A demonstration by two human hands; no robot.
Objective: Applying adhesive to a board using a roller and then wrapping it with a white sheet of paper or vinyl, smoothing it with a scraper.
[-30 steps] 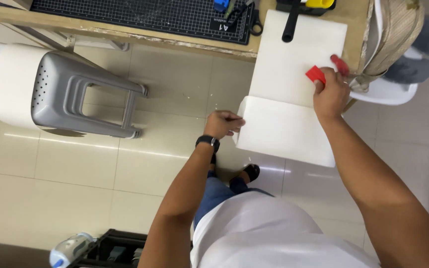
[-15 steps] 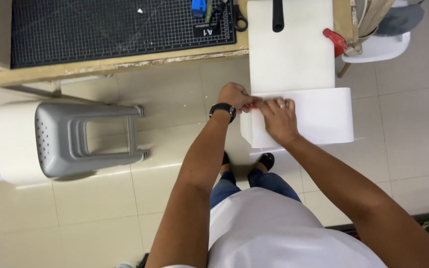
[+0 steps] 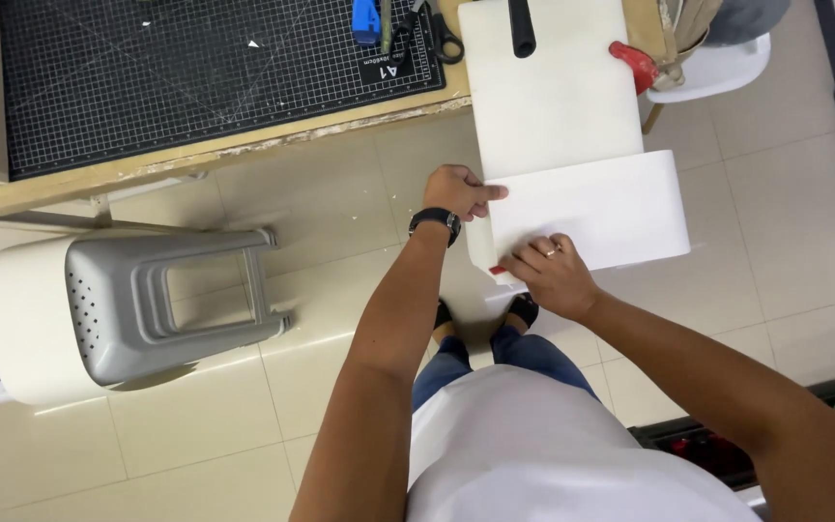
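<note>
Your left hand pinches the left edge of the white sheet, with the thumb on top and the fingers curled under it. This sheet is large and stiff; its upper part lies on the wooden table and its lower part hangs over the table edge, folded over above the tiled floor. Your right hand lies flat on the lower left corner of the folded part, with the fingers pressed together on it. A small red piece shows just beside its fingertips; I cannot tell if you hold it. On your left wrist there is a black watch. On the table, left of the sheet, lies a black cutting mat, with scissors at its right edge. A black handle rests on the top of the sheet, and a red tool lies at its right edge. On the floor at your left, a grey stool lies on its side.
</note>
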